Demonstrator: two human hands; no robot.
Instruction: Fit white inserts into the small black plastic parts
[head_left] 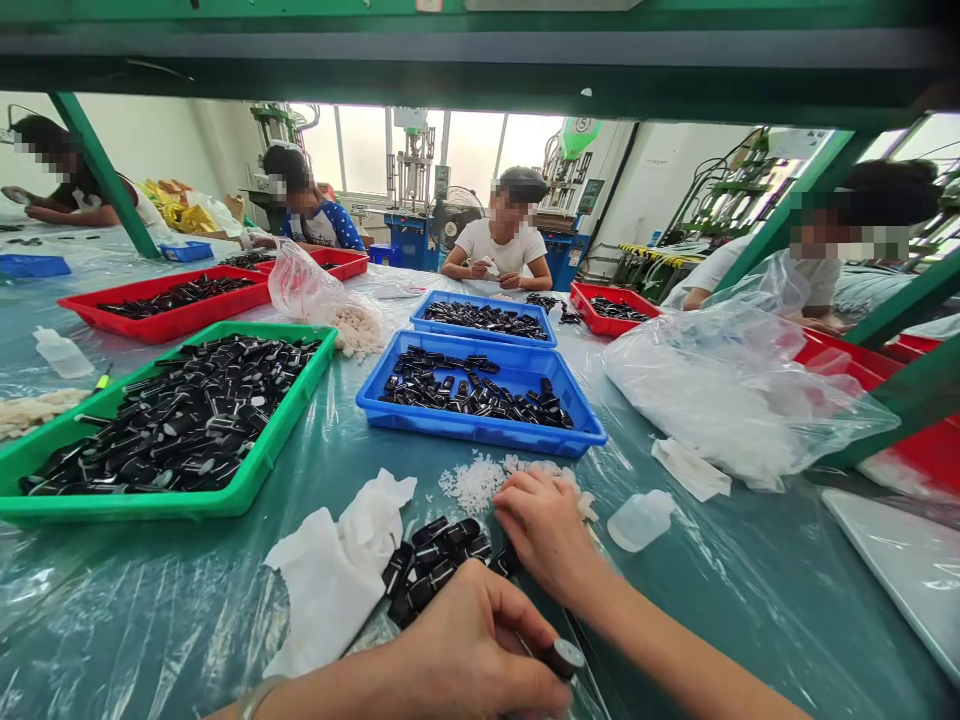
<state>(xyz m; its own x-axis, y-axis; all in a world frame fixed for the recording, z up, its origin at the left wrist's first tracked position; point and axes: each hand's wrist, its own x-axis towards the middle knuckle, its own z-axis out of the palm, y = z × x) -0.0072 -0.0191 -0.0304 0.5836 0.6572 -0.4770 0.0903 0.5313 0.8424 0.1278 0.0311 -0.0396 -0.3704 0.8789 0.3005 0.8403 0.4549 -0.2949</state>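
My left hand [480,645] is closed around a small black part with a round grey end [564,657], low in the head view. Just beyond it lies a loose pile of glossy black parts [431,565] with silvery lines. My right hand [546,530] reaches forward to the heap of small translucent white pieces [471,484]. Its fingers are bent together, and whatever lies between the fingertips is hidden. Cream-coloured pieces [585,503] show beyond that hand. A crumpled white cloth [337,570] lies left of the black pile, and a translucent squeeze bottle [641,520] lies to the right.
A green tray [251,490] of black parts stands at left. Ahead are two blue trays [480,430] with similar parts. A clear plastic bag [742,380] bulges at right beside a slanted green post [907,400]. A green shelf beam [480,70] crosses overhead. Several co-workers sit around the table.
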